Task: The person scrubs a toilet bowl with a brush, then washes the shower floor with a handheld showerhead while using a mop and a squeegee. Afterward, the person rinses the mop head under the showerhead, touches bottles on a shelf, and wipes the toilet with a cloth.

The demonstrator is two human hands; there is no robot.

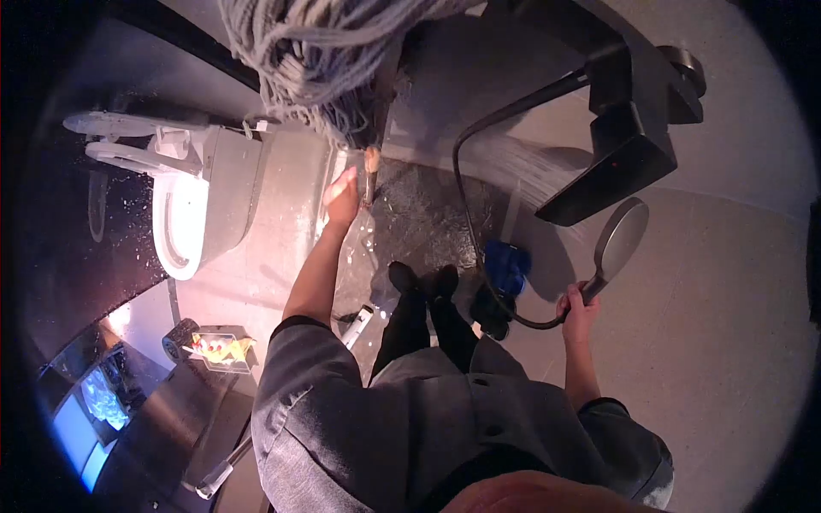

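Right hand (578, 309) wrapped round the shower head (623, 235), left hand (343, 197) by the mop (308, 68), can't tell its grip. Looks like a holding step; next move needs slack hose (526, 100).

A dark grey shower head (622, 235) with a flat, rounded disc is seen just below the black shower fixture (633, 145). It is gripped by its handle and tilted, the disc raised toward the upper right. By a thin black hose (466, 162), it is joined to the fixture; the hose is looped loosely out to the fixture's left, then back beneath it. A mop (316, 60) of thick, pale grey strands, bunched and drooping, is seen left of the fixture, partly cropped.
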